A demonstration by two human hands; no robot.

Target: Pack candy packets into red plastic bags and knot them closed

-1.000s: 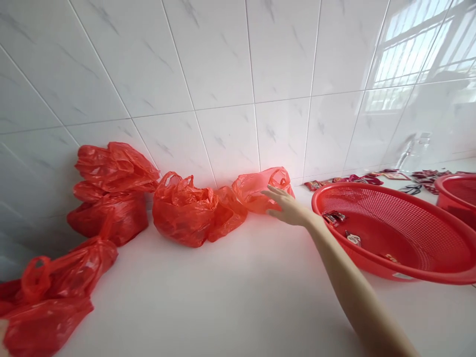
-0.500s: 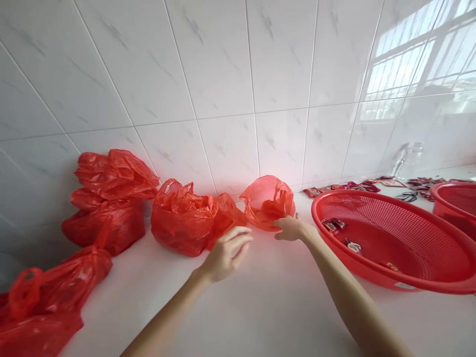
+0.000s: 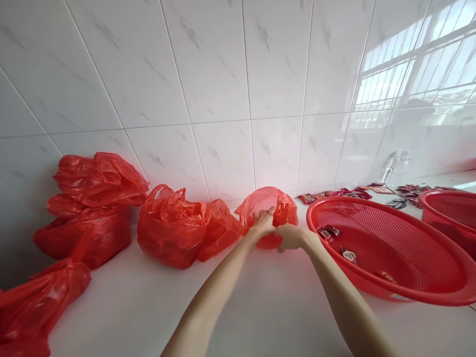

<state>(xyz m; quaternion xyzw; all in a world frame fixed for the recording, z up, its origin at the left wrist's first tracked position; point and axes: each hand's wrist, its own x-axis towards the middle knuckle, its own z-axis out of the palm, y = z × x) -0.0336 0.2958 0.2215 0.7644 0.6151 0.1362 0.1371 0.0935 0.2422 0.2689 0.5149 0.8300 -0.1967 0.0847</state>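
A thin red plastic bag [image 3: 256, 202] sits against the tiled wall, its mouth spread towards me. My left hand [image 3: 264, 221] reaches into the mouth with its fingers apart, and I see nothing held in it. Close beside it, my right hand [image 3: 292, 236] has its fingers curled on the bag's right front edge, partly hidden from view. A flatter piece of red plastic bag [image 3: 221, 230] lies just left of my hands, against a full, bunched red bag [image 3: 169, 235].
Stacked red bags [image 3: 100, 208] and another tied bag [image 3: 44, 302] stand at left. On the right, a large red basket [image 3: 372, 292] holds several small packets [image 3: 348, 255]. Behind it lie more packets [image 3: 347, 193], scissors [image 3: 397, 203] and a clear bottle [image 3: 401, 168]. A second red basket [image 3: 446, 198] is at far right.
My left hand has moved right and forward, from the counter into the bag's mouth. My right hand stays at the bag's right edge, its fingers now more curled. The view has shifted slightly.
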